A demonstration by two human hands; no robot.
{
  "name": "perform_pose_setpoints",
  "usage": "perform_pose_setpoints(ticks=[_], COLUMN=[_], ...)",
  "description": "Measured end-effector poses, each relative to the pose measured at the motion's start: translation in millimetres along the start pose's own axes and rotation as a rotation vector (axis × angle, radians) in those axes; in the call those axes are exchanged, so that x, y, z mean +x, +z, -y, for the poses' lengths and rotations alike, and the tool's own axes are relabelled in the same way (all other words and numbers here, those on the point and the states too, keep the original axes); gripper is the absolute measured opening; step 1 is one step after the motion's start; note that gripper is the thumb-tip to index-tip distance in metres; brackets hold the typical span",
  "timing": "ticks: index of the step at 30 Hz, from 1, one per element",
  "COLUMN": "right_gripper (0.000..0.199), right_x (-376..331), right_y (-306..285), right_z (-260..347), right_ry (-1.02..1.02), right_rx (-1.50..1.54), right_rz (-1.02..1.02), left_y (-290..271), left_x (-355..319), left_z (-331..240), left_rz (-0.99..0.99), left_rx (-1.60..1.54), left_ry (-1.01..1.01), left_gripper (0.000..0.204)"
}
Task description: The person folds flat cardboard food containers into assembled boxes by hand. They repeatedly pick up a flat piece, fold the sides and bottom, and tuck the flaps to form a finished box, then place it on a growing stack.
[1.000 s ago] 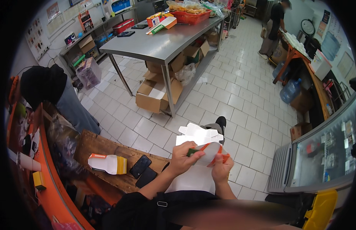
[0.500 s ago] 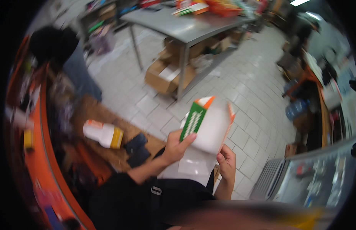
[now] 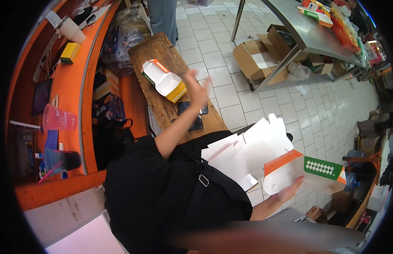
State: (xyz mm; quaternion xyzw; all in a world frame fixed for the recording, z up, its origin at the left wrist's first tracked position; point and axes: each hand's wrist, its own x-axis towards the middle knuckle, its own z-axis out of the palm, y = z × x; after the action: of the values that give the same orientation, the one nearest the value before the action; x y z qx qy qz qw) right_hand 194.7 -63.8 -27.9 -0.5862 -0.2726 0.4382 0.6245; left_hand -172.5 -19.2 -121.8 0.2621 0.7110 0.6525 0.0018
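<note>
At the far left I saw an orange counter carrying a pink cup, a yellow block and a white cup. Just right of it stood a wooden tabletop with a folded box lying open on it, white inside with an orange and yellow outside, and two dark phones near its front end. My left hand hung above that tabletop, just right of the folded box and over the phones, blurred, its fingers spread and gripping nothing. Further right, a stack of flat white box blanks lay across my lap. My right hand sat palm up under a half-formed box with orange and green panels, the fingers open and cradling it from below rather than pinching it; that box touched the lower right edge of the blanks. Well beyond, at the upper right, a steel table stood on the tiled floor with cardboard cartons beneath it.
</note>
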Motion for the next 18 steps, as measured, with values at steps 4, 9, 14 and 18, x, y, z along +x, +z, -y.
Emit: perform_pose_setpoints(ticks=[4, 9, 14, 18], right_gripper=[0.057, 0.051, 0.049, 0.049], right_x=[8.4, 7.0, 1.0, 4.0], right_y=[-8.6, -5.3, 5.4, 7.2], right_z=[-5.9, -7.6, 0.4, -0.8], right_ry=[0.023, 0.038, 0.047, 0.045], right_rx=[0.151, 0.254, 0.288, 0.306], right_rz=[0.061, 0.165, 0.207, 0.225], left_y=[-74.8, -149.3, -129.8, -101.2], left_x=[66.8, 68.3, 70.1, 104.8], left_z=[135.8, 274.2, 265.9, 166.1], left_rz=[-0.521, 0.152, 0.116, 0.270], left_rx=[0.575, -0.400, 0.097, 0.400], left_ry=[-0.452, -1.376, -0.923, -0.333], left_gripper=[0.067, 0.029, 0.040, 0.043])
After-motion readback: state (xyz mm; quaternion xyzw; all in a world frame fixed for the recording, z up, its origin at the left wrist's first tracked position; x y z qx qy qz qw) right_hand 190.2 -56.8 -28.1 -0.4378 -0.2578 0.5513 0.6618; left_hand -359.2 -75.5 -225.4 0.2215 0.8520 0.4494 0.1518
